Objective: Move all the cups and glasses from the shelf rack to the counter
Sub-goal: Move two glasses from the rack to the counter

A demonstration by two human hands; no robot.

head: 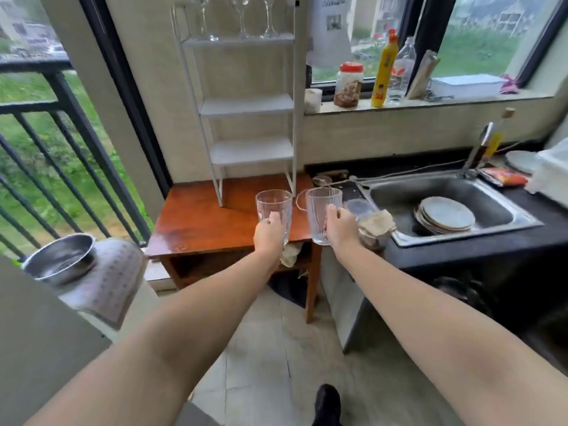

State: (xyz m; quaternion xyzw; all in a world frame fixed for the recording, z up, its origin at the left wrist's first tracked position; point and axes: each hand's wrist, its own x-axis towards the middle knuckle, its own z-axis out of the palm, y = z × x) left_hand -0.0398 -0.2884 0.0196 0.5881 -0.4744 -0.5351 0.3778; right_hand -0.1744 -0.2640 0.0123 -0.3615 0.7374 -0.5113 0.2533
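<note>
Head view: everything below is taken from the one head camera.
Left hand: the left hand (pixel 270 233) is closed around the lower part of a clear tumbler (pixel 274 212), which is held upright above the near edge of the wooden table (pixel 196 222).
Right hand: the right hand (pixel 340 227) is wrapped around a clear ribbed mug (pixel 322 215), held upright, its thin handle turned to the left.
Shelf rack: the white shelf rack (pixel 250 106) is stood at the far side of the wooden table; its two lower shelves are seen bare.
Remaining glassware: three stemmed wine glasses (pixel 242 20) are left on the top shelf, their bowls cut off by the frame.
Counter: the dark counter (pixel 541 210) is found to the right, around the sink (pixel 442 192), in which plates (pixel 445 215) are stacked.
Step in hand: a carry is judged to be under way, both vessels being off the rack and not yet set down.
Next move: a swing to the right is called for, with a bare patch of counter chosen beside the sink and both vessels lowered upright before the grip is eased.
Progress: the task is judged partly done, the stemmed glasses being still to fetch.
</note>
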